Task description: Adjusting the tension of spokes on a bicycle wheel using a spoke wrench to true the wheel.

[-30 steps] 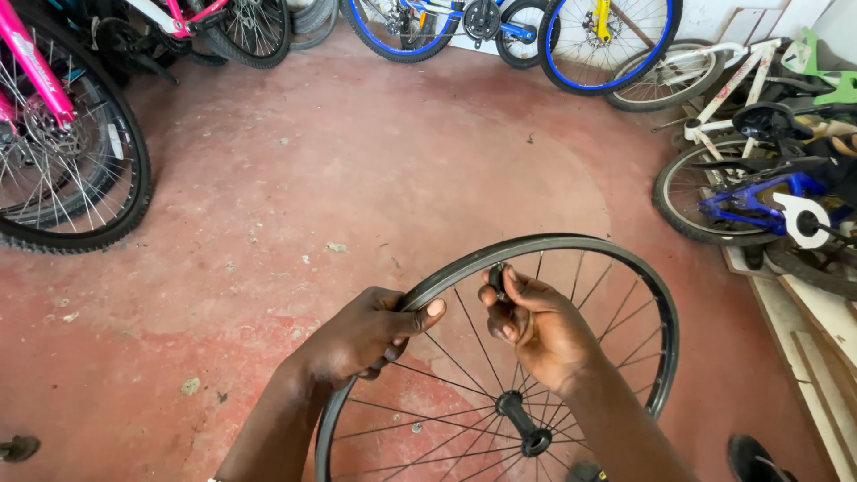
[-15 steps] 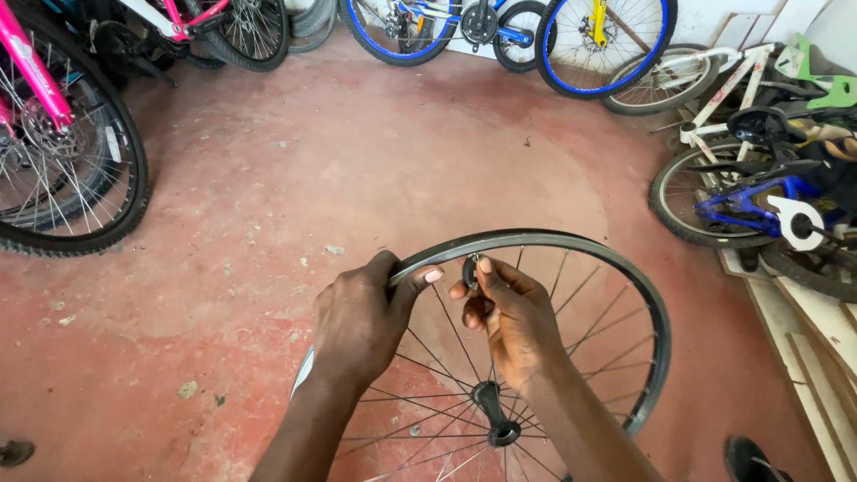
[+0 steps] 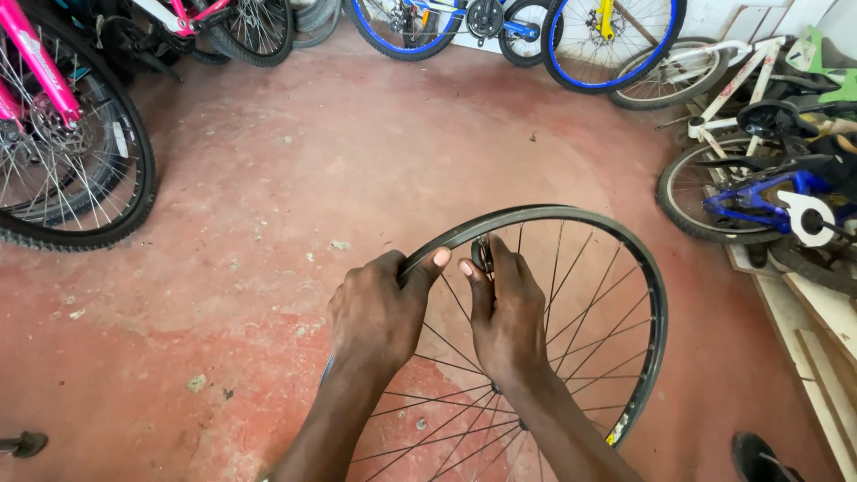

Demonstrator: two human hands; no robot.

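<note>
left hand (image 3: 375, 317): fingers curled over the top left arc of the rim, thumb tip pressed on its outer edge, gripping it firmly.
right hand (image 3: 507, 312): just beside the left, thumb and fingers pinched narrow around a small dark valve-like piece (image 3: 483, 254) on the inside of the rim; exactly what it is, cannot tell.
wheel (image 3: 625, 259): bare bicycle rim, dark metal hoop, thin silver spokes fanning toward a hub hidden behind the right forearm; it stands upright on the floor right in front of the person.
sticker (image 3: 616, 431): small yellow and white label low on the rim's right side.
floor (image 3: 357, 161): red painted concrete, worn and patchy, dotted with pale chips.
pink bike (image 3: 54, 134): left, knobbly black tyre, shiny spokes.
blue-rimmed wheel (image 3: 616, 40): far back, yellow fork above it.
blue bike (image 3: 759, 196): right, leaning by pale wooden planks (image 3: 821, 330).
</note>
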